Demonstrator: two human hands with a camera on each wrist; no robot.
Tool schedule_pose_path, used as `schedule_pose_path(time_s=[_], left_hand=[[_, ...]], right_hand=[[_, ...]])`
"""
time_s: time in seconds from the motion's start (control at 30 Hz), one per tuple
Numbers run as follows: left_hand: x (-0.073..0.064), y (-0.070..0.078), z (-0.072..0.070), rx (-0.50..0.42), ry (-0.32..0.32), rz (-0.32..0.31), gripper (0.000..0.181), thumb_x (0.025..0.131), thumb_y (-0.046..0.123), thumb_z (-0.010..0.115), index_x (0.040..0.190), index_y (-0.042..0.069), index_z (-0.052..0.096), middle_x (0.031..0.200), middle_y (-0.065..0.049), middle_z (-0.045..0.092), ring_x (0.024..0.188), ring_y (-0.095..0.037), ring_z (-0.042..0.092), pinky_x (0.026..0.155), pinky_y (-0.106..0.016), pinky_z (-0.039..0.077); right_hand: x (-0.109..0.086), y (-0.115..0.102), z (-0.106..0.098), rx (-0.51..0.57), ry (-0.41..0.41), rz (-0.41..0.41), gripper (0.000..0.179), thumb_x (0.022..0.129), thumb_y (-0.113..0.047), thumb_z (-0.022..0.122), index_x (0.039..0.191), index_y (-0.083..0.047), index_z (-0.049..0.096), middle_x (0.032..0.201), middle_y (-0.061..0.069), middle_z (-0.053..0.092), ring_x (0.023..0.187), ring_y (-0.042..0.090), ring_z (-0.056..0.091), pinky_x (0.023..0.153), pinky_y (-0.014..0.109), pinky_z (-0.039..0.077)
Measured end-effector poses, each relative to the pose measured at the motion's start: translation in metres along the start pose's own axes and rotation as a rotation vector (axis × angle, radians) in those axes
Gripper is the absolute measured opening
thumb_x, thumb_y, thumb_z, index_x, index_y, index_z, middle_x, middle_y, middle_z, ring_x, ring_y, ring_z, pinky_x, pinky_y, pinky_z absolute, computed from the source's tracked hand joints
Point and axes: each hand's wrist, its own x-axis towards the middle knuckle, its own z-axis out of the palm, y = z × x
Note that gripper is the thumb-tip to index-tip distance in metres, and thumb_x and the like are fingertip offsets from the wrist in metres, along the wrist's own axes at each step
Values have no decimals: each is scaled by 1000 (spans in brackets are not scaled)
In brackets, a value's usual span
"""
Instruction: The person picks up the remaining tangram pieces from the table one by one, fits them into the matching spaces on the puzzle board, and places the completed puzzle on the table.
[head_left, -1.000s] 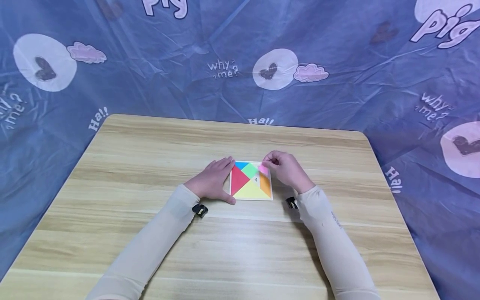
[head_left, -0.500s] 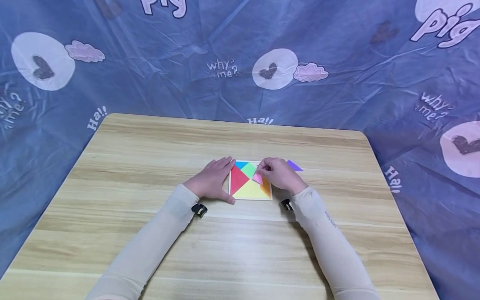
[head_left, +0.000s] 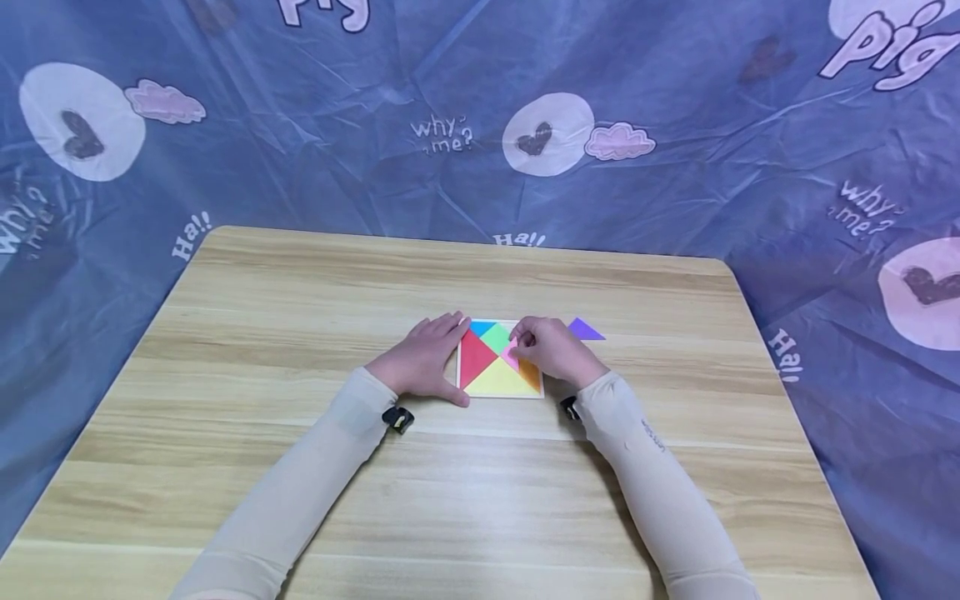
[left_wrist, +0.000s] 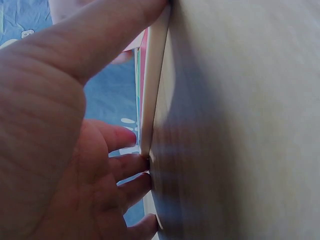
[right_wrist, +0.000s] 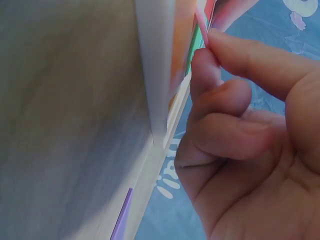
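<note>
A tangram tray with a pale rim lies on the table. In it are a red triangle, a yellow triangle, a green piece, a blue piece and an orange piece. My left hand rests against the tray's left side, thumb at the near corner and fingers spread toward the far one. Over the right part of the tray, my right hand pinches a small pink tangram piece, tilted, between thumb and index finger. The right hand hides the tray's far right corner.
On the wooden table, a purple triangle lies right of the tray, just beyond the right hand. A blue printed cloth hangs behind the table and along its sides.
My right hand has moved left and nearer with the pink piece, from the tray's far right corner to beside the green piece. The purple triangle has come into view. My left hand stays put.
</note>
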Motion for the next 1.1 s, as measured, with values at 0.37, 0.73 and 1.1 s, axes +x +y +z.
schedule_pose_path(time_s=[0.37, 0.73, 1.1], left_hand=[[1, -1, 1, -6, -4, -7, 132, 74, 67, 82, 167, 8, 10, 174, -11, 10, 160, -28, 7, 130, -46, 6], [0, 0, 1, -11, -4, -3, 131, 74, 66, 83, 166, 7, 11, 174, -12, 10, 160, -29, 7, 130, -46, 6], [2, -3, 2, 2, -1, -9, 133, 73, 69, 82, 167, 9, 11, 174, -11, 10, 160, -28, 8, 130, -46, 7]], right_hand=[[2, 5, 2, -143, -31, -13, 35, 92, -17, 80, 120, -3, 64, 87, 6, 59, 81, 21, 55, 74, 33, 48], [-4, 5, -2, -130, -104, -24, 37, 94, -19, 78, 123, -3, 61, 90, 6, 60, 83, 21, 55, 78, 35, 49], [-4, 3, -3, -95, -109, 15, 30, 94, -21, 78, 113, -7, 59, 90, 7, 59, 82, 22, 55, 76, 34, 47]])
